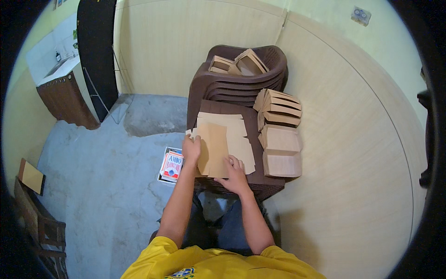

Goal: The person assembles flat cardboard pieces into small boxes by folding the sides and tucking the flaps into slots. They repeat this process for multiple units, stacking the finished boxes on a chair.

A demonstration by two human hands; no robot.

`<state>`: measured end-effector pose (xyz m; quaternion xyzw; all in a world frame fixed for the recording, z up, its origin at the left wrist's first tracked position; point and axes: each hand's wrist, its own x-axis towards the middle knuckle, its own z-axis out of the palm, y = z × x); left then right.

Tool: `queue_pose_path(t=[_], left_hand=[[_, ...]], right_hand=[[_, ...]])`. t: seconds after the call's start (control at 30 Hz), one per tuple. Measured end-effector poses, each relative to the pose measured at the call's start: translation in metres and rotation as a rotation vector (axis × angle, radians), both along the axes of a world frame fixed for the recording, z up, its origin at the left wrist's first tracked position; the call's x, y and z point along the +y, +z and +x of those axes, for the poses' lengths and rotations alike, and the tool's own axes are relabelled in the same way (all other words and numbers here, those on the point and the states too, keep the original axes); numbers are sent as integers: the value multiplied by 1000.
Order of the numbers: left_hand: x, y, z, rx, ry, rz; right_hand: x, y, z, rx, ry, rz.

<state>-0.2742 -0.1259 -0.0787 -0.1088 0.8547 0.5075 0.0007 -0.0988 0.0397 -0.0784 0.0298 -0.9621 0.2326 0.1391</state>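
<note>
In front of me, a flat tan cardboard box blank (241, 144) with cut slits along its edges lies on the seat of a stack of brown plastic chairs (218, 108). Over its left part is a darker brown cardboard panel (214, 146); whether it is a separate sheet or a folded part, I cannot tell. My left hand (191, 148) is closed on the blank's left edge, with thumb and fingers close together. At the panel's near right corner rests my right hand (236, 176), its fingers spread on the cardboard and its thumb reaching along the near edge.
Folded cardboard boxes (283, 151) stand to the right of the seat, with slatted-looking cardboard pieces (282, 107) behind them. More boxes (251, 63) sit at the chair back. A white box of printed cards (171, 165) is left of the seat. A pale panelled wall (348, 139) bounds the right.
</note>
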Motion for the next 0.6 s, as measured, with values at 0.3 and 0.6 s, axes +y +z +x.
queue_pose_path(t=[0.3,0.6], left_hand=[[4,-11,23,383,-486,-409],[26,-3,54,475,-560,-642]], right_hand=[[32,-26,-28,196,-239,-1735],[34,-26,-51,155,-291,-1461]])
